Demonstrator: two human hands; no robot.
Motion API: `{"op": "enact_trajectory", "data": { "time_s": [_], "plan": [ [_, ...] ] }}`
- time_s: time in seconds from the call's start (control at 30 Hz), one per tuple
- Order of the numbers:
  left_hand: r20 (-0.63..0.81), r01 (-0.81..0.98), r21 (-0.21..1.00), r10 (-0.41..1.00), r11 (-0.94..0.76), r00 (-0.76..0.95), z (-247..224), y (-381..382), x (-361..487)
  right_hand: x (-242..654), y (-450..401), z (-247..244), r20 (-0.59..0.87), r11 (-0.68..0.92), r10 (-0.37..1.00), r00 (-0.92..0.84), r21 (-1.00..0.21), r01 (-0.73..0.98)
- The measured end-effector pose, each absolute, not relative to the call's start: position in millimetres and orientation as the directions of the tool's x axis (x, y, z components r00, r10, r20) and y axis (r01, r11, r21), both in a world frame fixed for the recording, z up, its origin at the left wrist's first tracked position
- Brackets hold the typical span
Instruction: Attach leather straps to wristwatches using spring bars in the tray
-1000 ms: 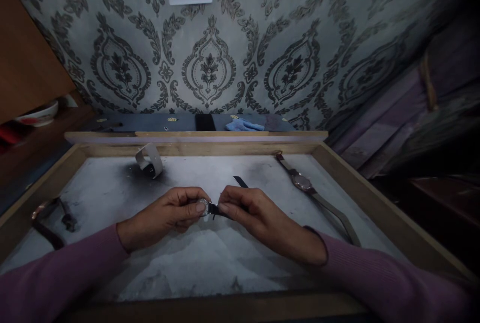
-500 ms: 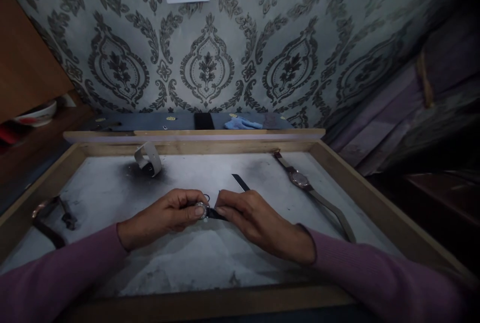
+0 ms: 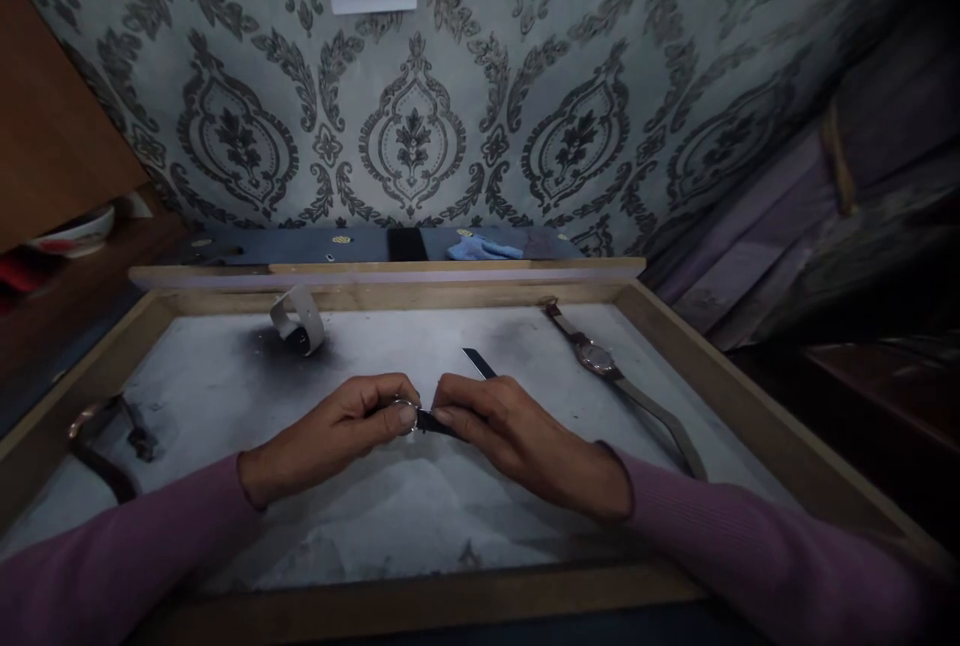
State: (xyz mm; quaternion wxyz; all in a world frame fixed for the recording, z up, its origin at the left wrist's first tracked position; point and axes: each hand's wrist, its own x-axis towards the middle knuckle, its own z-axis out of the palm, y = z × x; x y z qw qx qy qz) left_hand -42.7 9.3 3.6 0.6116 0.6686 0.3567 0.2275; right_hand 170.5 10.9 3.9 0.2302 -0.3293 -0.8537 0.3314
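Observation:
Over the middle of a shallow wooden tray (image 3: 390,576) my hands hold a wristwatch between them. My left hand (image 3: 341,431) pinches its round silver case (image 3: 406,415) between thumb and forefinger. The fingers of my right hand (image 3: 517,436) close on the black watch strap (image 3: 439,423) just beside the case; much of that grip is hidden behind the thumb and knuckles. Behind my right hand a dark flat strip with a slanted end (image 3: 477,362) sticks out; whether the hand touches it I cannot tell.
A watch with a long strap (image 3: 598,357) lies at the tray's right. A pale looped strap (image 3: 304,319) stands at back left, and a brown-strapped watch (image 3: 94,426) lies at far left. Beyond the tray are a blue cloth (image 3: 484,248) and a black rectangular object (image 3: 406,244).
My left hand has tilted the watch case slightly, and the small dark ring above it no longer shows. The right hand keeps its grip on the strap. The view has shifted a little.

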Motion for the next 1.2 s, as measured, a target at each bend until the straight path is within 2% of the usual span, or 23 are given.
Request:
{"op": "enact_trajectory", "data": {
  "time_s": [0.33, 0.67, 0.83, 0.93, 1.07, 1.2],
  "plan": [
    [-0.099, 0.197, 0.98, 0.79, -0.027, 0.605, 3, 8, -34, 168, 7, 3, 0.179, 0.565, 0.697, -0.694, -0.734, 0.378],
    [-0.124, 0.23, 0.973, 0.831, -0.005, 0.543, 6, 7, -32, 166, 6, 8, 0.137, 0.457, 0.737, -0.662, -0.823, 0.338],
    [-0.126, 0.261, 0.965, 0.84, -0.019, 0.528, 6, 8, -34, 167, 9, 15, 0.113, 0.462, 0.791, -0.601, -0.754, 0.466],
    [-0.115, 0.269, 0.962, 0.842, -0.037, 0.527, 4, 8, -34, 166, 9, 17, 0.134, 0.481, 0.791, -0.598, -0.74, 0.47],
    [-0.058, 0.21, 0.975, 0.823, -0.075, 0.565, 2, 7, -32, 162, 9, 12, 0.052, 0.437, 0.734, -0.677, -0.799, 0.413],
    [-0.015, 0.136, 0.987, 0.791, -0.086, 0.611, 2, 6, -31, 159, 11, 4, -0.038, 0.307, 0.696, -0.717, -0.887, 0.344]
  ]
}}
